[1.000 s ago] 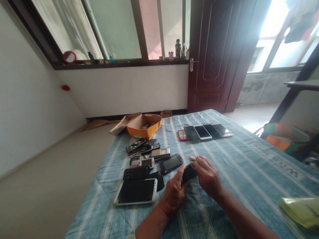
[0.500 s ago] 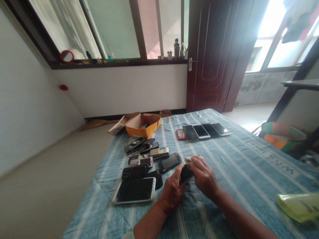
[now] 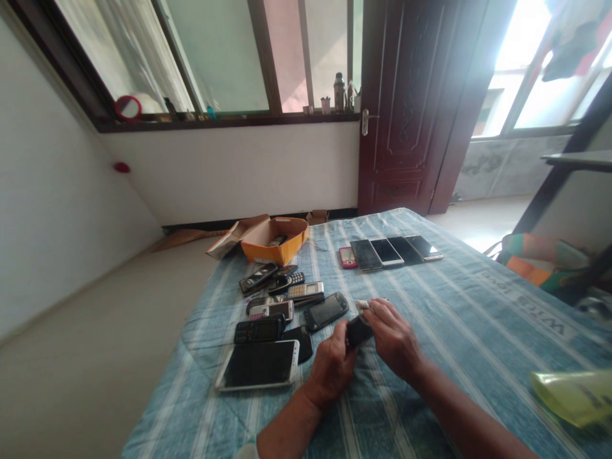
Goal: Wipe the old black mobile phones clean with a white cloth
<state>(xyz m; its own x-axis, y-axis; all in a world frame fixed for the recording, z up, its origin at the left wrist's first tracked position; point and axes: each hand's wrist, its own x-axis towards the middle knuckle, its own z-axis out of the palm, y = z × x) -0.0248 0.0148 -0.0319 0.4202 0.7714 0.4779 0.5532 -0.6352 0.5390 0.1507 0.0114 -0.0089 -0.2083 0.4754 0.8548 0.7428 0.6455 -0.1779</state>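
My left hand (image 3: pixel 331 370) grips a small black phone (image 3: pixel 357 331) from below, fingers curled round its near end. My right hand (image 3: pixel 394 341) is closed over the phone's far side and pinches a small white cloth or wipe (image 3: pixel 362 305) against it. Both hands hover just above the blue striped tablecloth (image 3: pixel 444 306). Left of them lies a heap of old phones: a large white-framed smartphone (image 3: pixel 258 365), a black keypad phone (image 3: pixel 258 331), a dark touchscreen phone (image 3: pixel 326 311).
A row of smartphones (image 3: pixel 389 251) with a small red phone (image 3: pixel 347 257) lies farther back. An orange cardboard box (image 3: pixel 277 240) sits at the table's far left corner. A yellow-green plastic item (image 3: pixel 574 395) lies at the right edge. A dark door stands behind.
The hands and the black phone have shifted slightly left and away; my right hand keeps rubbing the white cloth over the phone. The phones on the table have not moved.
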